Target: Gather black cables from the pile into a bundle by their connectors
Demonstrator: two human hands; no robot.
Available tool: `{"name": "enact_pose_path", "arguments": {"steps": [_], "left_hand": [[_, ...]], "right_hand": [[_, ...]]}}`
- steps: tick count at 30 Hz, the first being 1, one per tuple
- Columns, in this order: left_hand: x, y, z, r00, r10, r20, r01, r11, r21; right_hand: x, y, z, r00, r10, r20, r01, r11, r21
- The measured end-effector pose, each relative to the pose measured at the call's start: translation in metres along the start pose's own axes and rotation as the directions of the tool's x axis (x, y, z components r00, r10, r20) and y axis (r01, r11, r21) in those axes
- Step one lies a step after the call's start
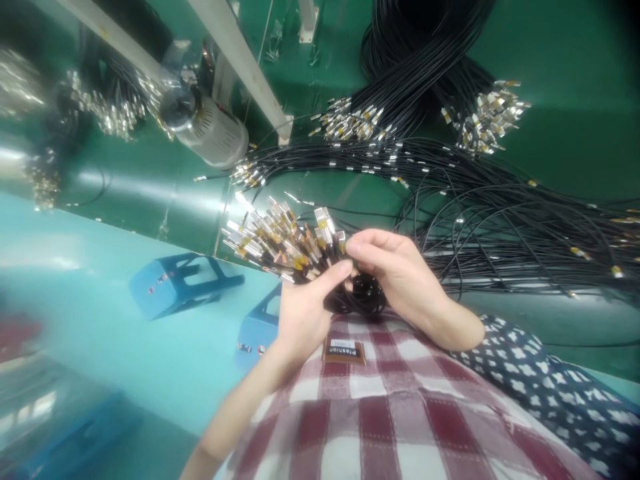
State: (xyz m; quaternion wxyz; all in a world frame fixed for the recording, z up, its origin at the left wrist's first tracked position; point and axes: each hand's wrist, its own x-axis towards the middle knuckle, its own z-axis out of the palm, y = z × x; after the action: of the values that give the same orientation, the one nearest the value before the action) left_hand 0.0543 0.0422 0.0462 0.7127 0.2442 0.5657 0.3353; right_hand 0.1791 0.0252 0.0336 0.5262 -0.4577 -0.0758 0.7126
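A thick bundle of black cables with silver metal connectors and yellow bits at their ends [285,233] fans out in front of my body. My left hand [307,310] is wrapped round the bundle just below the connectors, its thumb lying across the cables. At the bundle's right side, my right hand [407,277] pinches with thumb and forefinger at one cable end, whose small connector [341,237] shows beside the fingertips. The lower cables [367,293] curl between the hands, partly covered by them.
Loose black cables [500,220] spread over the green work surface [565,67] on the right. Coiled bundles [425,73] lie behind. A white-grey motor-like device [215,133] stands beside pale posts [245,67]. Blue stools [175,283] stand on the teal floor [100,267] at left.
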Motion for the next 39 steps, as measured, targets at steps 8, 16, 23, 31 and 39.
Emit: {"name": "enact_pose_path", "arguments": {"steps": [8, 16, 23, 31, 39], "left_hand": [[0.000, 0.000, -0.001, 1.000, 0.004, 0.004, -0.004, 1.000, 0.010], [0.000, 0.000, 0.001, 1.000, 0.020, 0.013, -0.020, 1.000, 0.001], [0.003, 0.002, 0.006, 0.997, 0.064, -0.036, -0.066, 0.997, -0.044], [0.005, 0.000, 0.001, 0.998, 0.056, -0.007, -0.057, 0.997, -0.044], [0.003, 0.002, 0.000, 0.997, 0.057, 0.048, -0.056, 0.998, -0.009]], "right_hand": [[0.001, 0.006, -0.001, 0.999, -0.032, -0.031, 0.031, 0.999, -0.016], [0.003, 0.010, -0.002, 0.996, -0.093, 0.006, 0.093, 0.994, -0.050], [0.004, 0.012, -0.001, 0.994, -0.100, 0.047, 0.100, 0.995, -0.002], [-0.001, 0.009, -0.002, 0.990, -0.131, 0.050, 0.134, 0.989, -0.058], [0.001, -0.002, -0.013, 0.964, -0.265, -0.035, 0.235, 0.902, -0.362]]}}
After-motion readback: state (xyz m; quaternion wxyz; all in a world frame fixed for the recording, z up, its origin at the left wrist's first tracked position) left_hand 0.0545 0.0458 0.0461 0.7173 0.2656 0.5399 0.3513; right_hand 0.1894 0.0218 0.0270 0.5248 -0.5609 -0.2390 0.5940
